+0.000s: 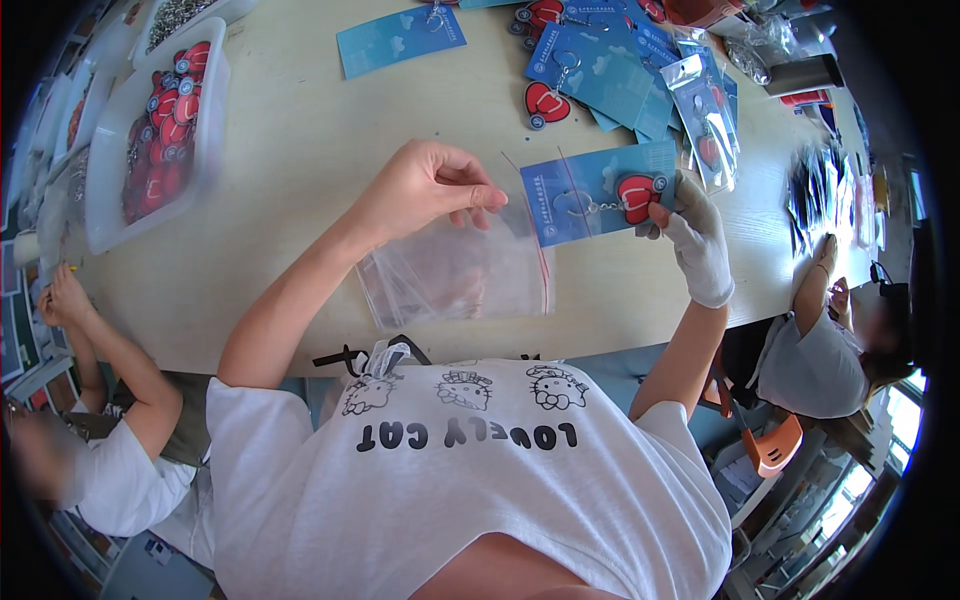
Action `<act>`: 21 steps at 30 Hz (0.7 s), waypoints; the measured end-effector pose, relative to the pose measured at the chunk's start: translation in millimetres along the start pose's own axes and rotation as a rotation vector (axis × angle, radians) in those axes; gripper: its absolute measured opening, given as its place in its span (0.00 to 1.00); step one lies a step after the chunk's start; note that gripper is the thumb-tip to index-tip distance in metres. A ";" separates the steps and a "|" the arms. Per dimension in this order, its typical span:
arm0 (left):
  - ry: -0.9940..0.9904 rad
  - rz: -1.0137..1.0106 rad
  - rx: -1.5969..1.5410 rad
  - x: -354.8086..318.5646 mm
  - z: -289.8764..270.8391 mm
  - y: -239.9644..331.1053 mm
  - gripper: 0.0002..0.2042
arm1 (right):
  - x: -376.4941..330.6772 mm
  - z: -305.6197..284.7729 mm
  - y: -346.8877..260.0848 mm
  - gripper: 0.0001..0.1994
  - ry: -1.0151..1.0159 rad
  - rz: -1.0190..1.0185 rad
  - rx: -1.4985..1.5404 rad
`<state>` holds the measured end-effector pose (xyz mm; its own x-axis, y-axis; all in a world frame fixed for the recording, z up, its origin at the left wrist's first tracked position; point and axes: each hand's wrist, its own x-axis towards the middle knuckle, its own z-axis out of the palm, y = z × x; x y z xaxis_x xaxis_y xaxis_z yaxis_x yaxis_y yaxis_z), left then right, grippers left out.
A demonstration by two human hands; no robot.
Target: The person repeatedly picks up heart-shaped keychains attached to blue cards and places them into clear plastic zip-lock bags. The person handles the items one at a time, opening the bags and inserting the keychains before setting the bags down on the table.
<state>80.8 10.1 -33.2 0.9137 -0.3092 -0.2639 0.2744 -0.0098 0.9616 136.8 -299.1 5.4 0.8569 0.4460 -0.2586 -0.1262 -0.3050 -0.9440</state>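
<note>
My left hand [445, 190] is closed in a pinch, thumb against fingertips. A clear zip bag [513, 190] appears to be between them; its thin red line seems to cross the left end of a blue card, though the film is hard to see. My right hand [698, 245], in a white glove with bare fingertips, grips that blue card [553, 215] at its right end. A red heart keychain [637, 198] with a silver chain and ring lies on the card, under my right thumb. Below, several flat clear zip bags [450, 280] with red lines lie on the table.
A white bin [105, 200] of red heart keychains stands left. Blue cards [610, 85] with keychains are heaped at the far right, beside bagged ones [708, 125]. Another blue card [400, 42] lies far ahead. People sit at left [120, 440] and right [815, 365].
</note>
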 end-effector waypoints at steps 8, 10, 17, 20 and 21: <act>-0.022 -0.013 0.073 9.4 1.5 -1.7 0.09 | 15.6 62.0 4.2 0.19 -0.044 0.049 0.075; -0.039 -0.034 0.050 9.1 0.4 -1.8 0.09 | 16.3 64.7 9.1 0.18 0.058 -0.015 0.027; -0.065 -0.114 0.041 12.9 0.0 2.1 0.10 | 11.9 70.0 19.1 0.08 0.149 0.021 0.198; -0.183 -0.058 0.139 17.1 4.4 4.3 0.09 | 6.6 72.2 17.9 0.07 -0.007 0.094 0.226; -0.205 -0.058 0.197 19.7 5.8 8.1 0.09 | 5.6 71.4 17.6 0.07 -0.070 0.116 0.213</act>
<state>99.4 -1.6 -30.1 0.8130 -0.4880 -0.3176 0.2431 -0.2112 0.9467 103.7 -241.9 -27.4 0.7950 0.4777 -0.3739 -0.3301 -0.1766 -0.9273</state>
